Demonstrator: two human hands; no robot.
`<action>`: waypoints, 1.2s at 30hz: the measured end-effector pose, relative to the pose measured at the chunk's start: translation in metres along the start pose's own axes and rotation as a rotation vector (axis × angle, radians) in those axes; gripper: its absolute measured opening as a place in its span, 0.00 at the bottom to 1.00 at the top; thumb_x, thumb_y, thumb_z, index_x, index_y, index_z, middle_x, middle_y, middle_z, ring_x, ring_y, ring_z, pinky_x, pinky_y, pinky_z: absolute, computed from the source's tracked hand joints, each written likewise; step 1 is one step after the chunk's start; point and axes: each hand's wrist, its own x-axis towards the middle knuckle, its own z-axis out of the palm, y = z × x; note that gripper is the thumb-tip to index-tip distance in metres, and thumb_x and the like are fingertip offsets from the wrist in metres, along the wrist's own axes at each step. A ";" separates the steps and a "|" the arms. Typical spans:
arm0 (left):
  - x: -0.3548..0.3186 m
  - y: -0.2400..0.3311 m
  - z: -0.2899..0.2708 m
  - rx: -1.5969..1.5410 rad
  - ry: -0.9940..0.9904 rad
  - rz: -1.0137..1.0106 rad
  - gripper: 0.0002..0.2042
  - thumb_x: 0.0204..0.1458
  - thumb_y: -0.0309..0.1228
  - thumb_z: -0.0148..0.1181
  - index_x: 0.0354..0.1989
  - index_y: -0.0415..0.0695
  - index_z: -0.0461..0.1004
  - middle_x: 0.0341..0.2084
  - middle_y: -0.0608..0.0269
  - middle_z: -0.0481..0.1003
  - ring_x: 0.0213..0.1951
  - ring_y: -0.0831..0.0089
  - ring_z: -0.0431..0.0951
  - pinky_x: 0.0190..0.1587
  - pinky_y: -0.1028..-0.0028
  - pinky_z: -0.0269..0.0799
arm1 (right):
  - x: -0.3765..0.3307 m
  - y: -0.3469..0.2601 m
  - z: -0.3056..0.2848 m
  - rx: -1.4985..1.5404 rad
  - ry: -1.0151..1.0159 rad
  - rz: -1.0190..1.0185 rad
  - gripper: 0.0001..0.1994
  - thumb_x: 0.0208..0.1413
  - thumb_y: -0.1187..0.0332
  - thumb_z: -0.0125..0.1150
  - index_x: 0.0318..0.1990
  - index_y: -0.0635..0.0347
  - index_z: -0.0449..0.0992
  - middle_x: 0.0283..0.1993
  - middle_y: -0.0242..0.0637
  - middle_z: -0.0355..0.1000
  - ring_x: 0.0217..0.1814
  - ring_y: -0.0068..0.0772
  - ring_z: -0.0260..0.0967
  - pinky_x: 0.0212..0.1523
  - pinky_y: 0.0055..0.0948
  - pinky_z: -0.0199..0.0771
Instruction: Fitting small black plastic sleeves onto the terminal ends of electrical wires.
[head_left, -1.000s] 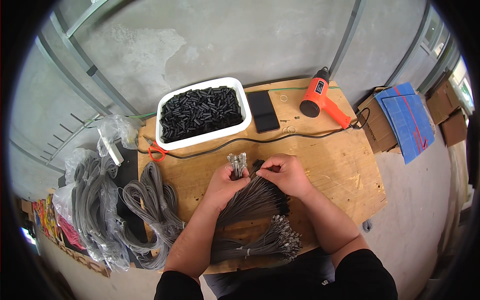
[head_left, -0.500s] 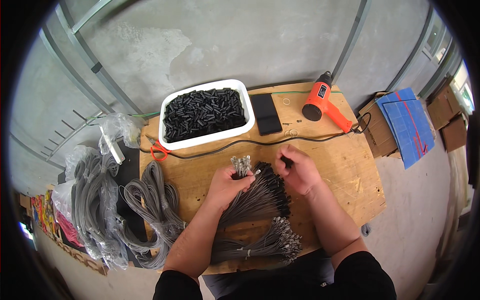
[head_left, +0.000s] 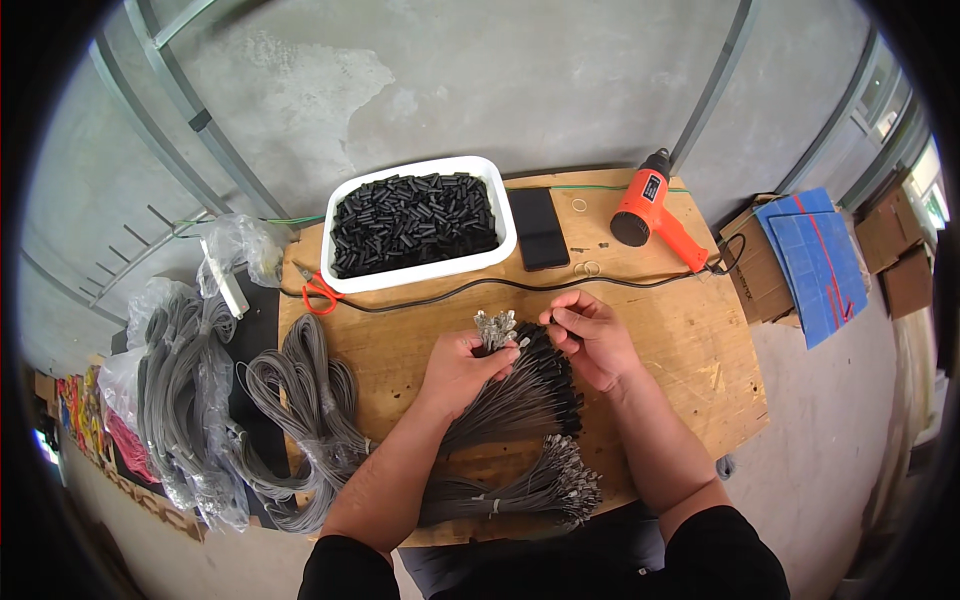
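Observation:
My left hand [head_left: 460, 372] is closed round a bundle of thin grey wires, whose silvery terminal ends [head_left: 494, 328] stick up above the thumb. Close to its right, my right hand [head_left: 600, 340] pinches a small black sleeve [head_left: 547, 317] between thumb and fingers; the sleeve is partly hidden. Beneath and between the hands, grey wires [head_left: 500, 405] fan out over the wooden table, with black sleeves [head_left: 562, 385] on their ends. Nearer to me lies another tied wire bundle [head_left: 470, 503] with bare silvery terminals [head_left: 572, 480].
A white tub [head_left: 425, 281] full of short black sleeves [head_left: 415, 225] stands at the back. Beside it are a black phone [head_left: 537, 228] and an orange heat gun [head_left: 655, 215], its cord crossing the table. Red-handled cutters [head_left: 320, 295] and coiled grey wires [head_left: 310, 400] lie left.
My right hand has moved slightly left toward the terminals, and its fingers have turned so the black sleeve shows at their tips. My left hand keeps its hold on the wires.

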 end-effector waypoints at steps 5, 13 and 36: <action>0.003 -0.003 0.002 0.270 0.020 0.099 0.06 0.54 0.26 0.66 0.36 0.37 0.80 0.23 0.68 0.78 0.25 0.83 0.74 0.29 0.80 0.69 | 0.003 0.003 -0.002 0.034 0.050 0.016 0.04 0.62 0.78 0.56 0.42 0.62 0.75 0.42 0.40 0.77 0.34 0.23 0.72 0.32 0.18 0.71; 0.003 -0.003 -0.001 0.083 0.018 0.011 0.05 0.54 0.26 0.66 0.35 0.37 0.79 0.24 0.69 0.77 0.26 0.83 0.73 0.30 0.80 0.68 | -0.001 0.001 0.004 -0.146 -0.004 -0.002 0.07 0.61 0.78 0.60 0.45 0.63 0.77 0.38 0.37 0.78 0.29 0.19 0.69 0.27 0.15 0.65; 0.001 0.004 -0.003 -0.087 -0.016 -0.064 0.07 0.55 0.27 0.65 0.32 0.34 0.78 0.24 0.67 0.76 0.25 0.82 0.73 0.30 0.79 0.68 | -0.011 0.012 0.021 -0.531 0.033 -0.149 0.09 0.59 0.77 0.65 0.47 0.64 0.82 0.31 0.24 0.74 0.26 0.11 0.59 0.27 0.15 0.59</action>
